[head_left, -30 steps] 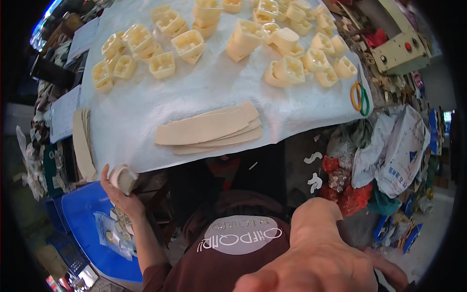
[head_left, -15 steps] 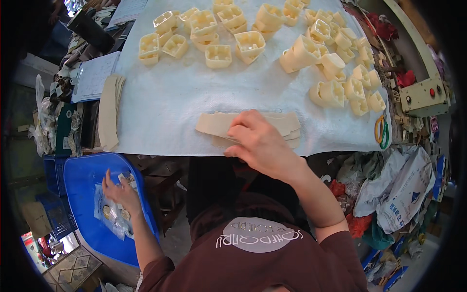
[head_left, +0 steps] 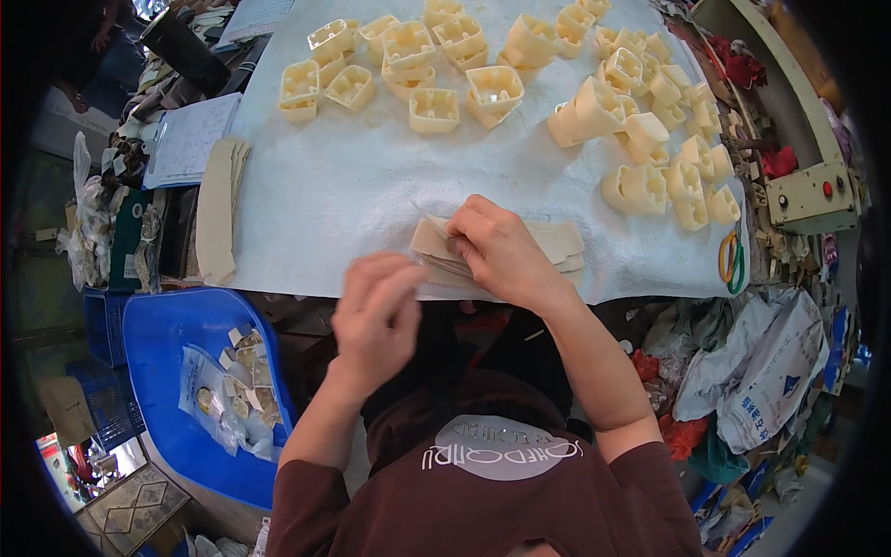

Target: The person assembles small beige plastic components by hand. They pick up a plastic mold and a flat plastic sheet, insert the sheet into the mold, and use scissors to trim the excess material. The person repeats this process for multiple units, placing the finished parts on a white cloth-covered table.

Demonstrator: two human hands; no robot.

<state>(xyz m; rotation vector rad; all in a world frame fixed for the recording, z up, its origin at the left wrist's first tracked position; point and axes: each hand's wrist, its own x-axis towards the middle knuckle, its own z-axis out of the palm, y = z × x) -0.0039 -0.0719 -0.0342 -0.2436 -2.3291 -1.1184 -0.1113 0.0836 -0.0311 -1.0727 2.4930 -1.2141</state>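
- Your right hand (head_left: 478, 243) is closed in a pinch, thumb and fingers gripping the near-left part of a stack of beige strips (head_left: 561, 246).
- This stack lies flat along the near edge of the worktop (head_left: 343, 176), with its left end slightly spread, so that several layers show.
- Your left hand (head_left: 376, 320), blurred, hangs at the near edge, just left of the stack; its fingers are loosely bent and stand apart from the thumb, in a half-open pose.
- A 2nd group of beige strips (head_left: 215, 218) lies lengthwise along the left edge of the worktop, well apart from both your hands.
- Beyond your hands, many hollow cream-coloured parts (head_left: 433, 111) cover the far portion of the worktop; some are stacked or leaning on others, and the densest cluster is at the right.
- Orange and green loops (head_left: 733, 260) lie at the right edge.
- Below the worktop, to your left, a blue tub (head_left: 158, 371) holds a clear plastic bag (head_left: 212, 399) and small pale pieces (head_left: 260, 376).
- At the right, beyond the worktop, stand a pale control box (head_left: 809, 200) with a red button and, nearer you, a white sack (head_left: 775, 376).
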